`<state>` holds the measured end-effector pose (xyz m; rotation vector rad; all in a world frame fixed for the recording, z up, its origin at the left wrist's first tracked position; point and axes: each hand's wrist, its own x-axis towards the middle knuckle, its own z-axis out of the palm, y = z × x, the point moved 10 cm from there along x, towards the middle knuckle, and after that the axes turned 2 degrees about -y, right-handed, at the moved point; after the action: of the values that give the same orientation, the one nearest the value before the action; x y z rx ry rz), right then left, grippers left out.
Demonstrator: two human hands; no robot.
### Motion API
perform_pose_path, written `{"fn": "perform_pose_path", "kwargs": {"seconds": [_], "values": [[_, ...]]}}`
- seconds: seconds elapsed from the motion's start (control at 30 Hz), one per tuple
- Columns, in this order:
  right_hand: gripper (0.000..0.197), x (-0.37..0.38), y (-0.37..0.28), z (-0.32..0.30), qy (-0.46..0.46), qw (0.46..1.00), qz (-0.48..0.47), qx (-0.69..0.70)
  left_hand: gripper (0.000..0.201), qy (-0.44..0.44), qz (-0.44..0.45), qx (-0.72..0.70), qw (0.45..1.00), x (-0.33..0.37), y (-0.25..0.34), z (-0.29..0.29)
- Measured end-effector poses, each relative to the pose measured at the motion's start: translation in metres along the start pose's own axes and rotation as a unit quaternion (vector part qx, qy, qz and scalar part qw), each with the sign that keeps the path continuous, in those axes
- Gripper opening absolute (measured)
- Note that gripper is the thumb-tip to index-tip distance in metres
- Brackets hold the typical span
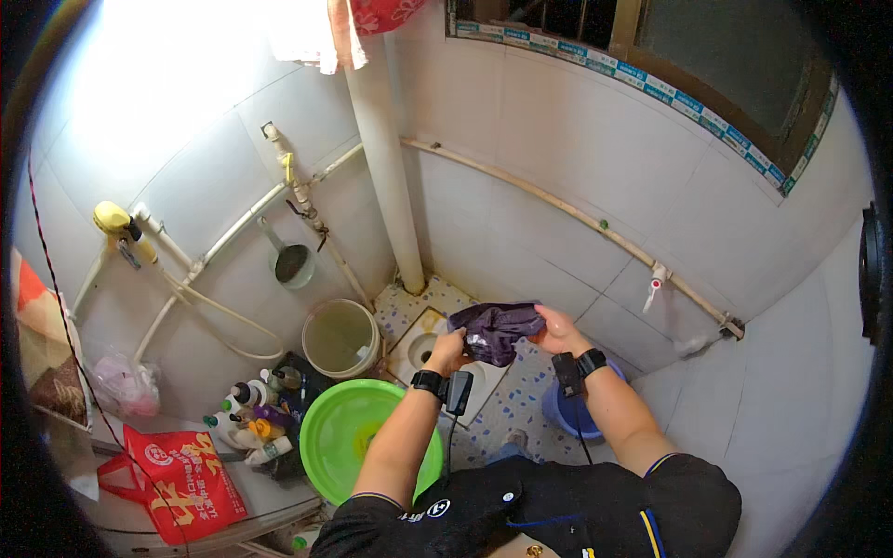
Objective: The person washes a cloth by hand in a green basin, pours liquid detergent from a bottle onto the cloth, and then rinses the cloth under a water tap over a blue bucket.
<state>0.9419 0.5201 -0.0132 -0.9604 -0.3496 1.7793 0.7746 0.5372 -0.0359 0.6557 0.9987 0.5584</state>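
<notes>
A dark purple, crumpled garment (499, 327) hangs between my two hands over the squat toilet pan and tiled floor. My left hand (449, 352) grips its left end, the fingers closed round the cloth. At the opposite end, my right hand (558, 328) holds the upper right edge in closed fingers. Folds hide what kind of garment it is. Black straps with small boxes and cables are on both wrists. A green basin (321, 437) lies partly under my left forearm. Beneath my right forearm is a blue bucket (558, 417), partly covered.
A white bucket (341, 337) stands by the squat toilet pan (479, 402). Several bottles (265, 405) cluster left of the basin, near a red bag (186, 484). A dipper (292, 264) and yellow shower head (113, 219) hang left. A tap (655, 284) juts from the right wall pipe.
</notes>
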Motion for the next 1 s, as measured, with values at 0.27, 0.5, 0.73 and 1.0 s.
{"fn": "perform_pose_path", "kwargs": {"seconds": [0.27, 0.5, 0.73, 1.0], "values": [[0.037, 0.027, -0.045, -0.023, -0.080, 0.994, 0.042, 0.068, 0.044, -0.098, -0.024, -0.230, 0.968, 0.056, -0.005, 0.085], [0.032, 0.034, -0.067, 0.003, 0.083, 0.711, -0.176, -0.675, 0.046, -0.066, 0.048, -0.052, 0.995, 0.092, -0.003, 0.119], [0.016, 0.033, -0.098, -0.029, 0.125, 0.657, -0.155, -0.727, 0.057, 0.063, 0.041, 0.154, 0.985, 0.059, 0.033, 0.124], [0.051, -0.002, -0.088, 0.007, 0.037, 0.890, -0.010, -0.453, 0.065, -0.019, 0.039, 0.036, 0.998, 0.087, 0.049, 0.083]]}}
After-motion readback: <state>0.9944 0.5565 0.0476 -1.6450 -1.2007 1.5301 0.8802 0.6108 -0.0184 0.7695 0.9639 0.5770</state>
